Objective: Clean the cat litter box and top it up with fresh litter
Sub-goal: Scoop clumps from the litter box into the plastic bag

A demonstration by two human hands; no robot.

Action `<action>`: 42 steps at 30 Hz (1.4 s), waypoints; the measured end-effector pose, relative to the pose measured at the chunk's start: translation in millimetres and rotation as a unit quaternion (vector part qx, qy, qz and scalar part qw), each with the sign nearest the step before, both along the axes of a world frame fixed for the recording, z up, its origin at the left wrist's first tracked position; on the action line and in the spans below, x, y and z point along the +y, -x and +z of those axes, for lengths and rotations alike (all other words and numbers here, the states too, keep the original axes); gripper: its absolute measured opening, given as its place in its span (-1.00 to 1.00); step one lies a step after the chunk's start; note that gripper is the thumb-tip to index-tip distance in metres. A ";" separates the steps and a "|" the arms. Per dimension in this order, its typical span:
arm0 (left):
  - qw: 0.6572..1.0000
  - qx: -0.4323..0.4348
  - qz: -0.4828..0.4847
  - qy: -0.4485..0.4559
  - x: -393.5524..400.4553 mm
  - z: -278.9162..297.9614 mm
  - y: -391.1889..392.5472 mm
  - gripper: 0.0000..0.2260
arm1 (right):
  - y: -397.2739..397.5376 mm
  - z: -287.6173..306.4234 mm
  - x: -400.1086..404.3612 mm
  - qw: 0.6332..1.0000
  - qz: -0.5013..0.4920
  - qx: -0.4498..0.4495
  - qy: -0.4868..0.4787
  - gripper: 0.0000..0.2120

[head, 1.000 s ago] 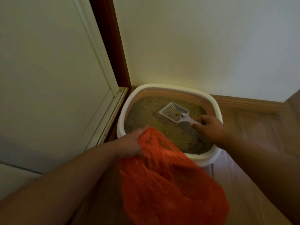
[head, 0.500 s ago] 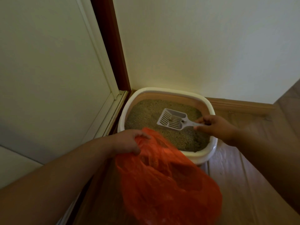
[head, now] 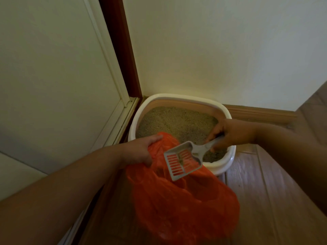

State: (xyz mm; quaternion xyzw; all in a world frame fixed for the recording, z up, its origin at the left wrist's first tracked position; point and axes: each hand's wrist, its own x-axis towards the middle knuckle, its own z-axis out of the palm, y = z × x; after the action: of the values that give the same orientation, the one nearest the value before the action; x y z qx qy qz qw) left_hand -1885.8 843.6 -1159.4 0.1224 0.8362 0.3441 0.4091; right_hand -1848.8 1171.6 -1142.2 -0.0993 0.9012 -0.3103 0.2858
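Litter box (head: 178, 99) sits in the room corner, approx 12 o'clock from the person, on wooden floor (head: 265, 200); granular litter (head: 177, 122) fills it, surface uneven.

Scoop (head: 184, 160): slotted head hangs over the mouth of the orange bag (head: 185, 200), which sits just near side of the box rim. Long axis runs approx 8 o'clock (head) to 2 o'clock (handle). A little debris shows on the slots; amount too small to tell.

R hand (head: 233, 133): fingers curled round scoop handle, positioned over box's 4 o'clock corner. L hand (head: 139, 152): pinching bag's edge at approx 10 o'clock of the opening, holding it spread.

Key relation: scoop head sits directly above bag opening, w/ bag edge gripped just L of it. Judged step: dumping scooped waste. Next move likely calls for tipping head down toward 8 o'clock, so load drops inside, not on floor. R hand is nearer the box for another pass.

Fresh litter supply not in view; top-up looks not yet done.
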 end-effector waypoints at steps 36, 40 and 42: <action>0.999 -0.034 -0.009 -0.021 2.0 -9.1 7.3 -0.03 | 21.4 49.6 -39.1 0.980 0.136 0.050 -0.136 -0.78; 1.000 -0.008 -0.017 -0.008 0.2 -22.4 13.1 -0.01 | 32.3 52.7 -8.3 0.989 0.069 0.076 -0.106 -0.79; 1.000 0.000 -0.010 0.002 -0.3 -27.2 14.4 -0.02 | 36.3 48.4 5.6 0.989 0.032 0.096 -0.103 -0.78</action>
State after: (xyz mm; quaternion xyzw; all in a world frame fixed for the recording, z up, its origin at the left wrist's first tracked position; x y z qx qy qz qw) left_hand -1900.2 843.3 -1186.7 0.1298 0.8353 0.3387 0.4131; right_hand -1885.1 1177.3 -1093.8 -0.1274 0.9481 -0.1953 0.2161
